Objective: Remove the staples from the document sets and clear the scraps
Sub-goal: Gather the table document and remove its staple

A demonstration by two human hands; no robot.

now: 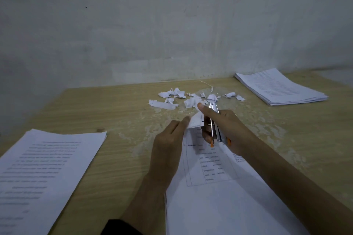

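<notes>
The document set (219,196) lay right in front of me on the surface (114,112), its printed table facing up and its far corner (195,121) lifted and folded back between my two hands. My left hand (168,139) reached up along the left edge of the pages, fingers almost straight and their tips against that raised corner. The thumb was hidden behind the paper, so I could not tell whether I was pinching it. My right hand (225,129) was curled round a metal stapler (214,126) with orange parts, its nose pointing away from me at the corner. My forefinger stretched forward beside the nose.

Just beyond the stapler's nose, torn white scraps (191,99) lay scattered across the worn middle of the surface. A neat stack of printed pages (280,87) sat well apart at the far right, near the wall (152,25). More printed sheets (44,173) lay at my near left. A dark sleeve (118,228) showed at my left forearm.
</notes>
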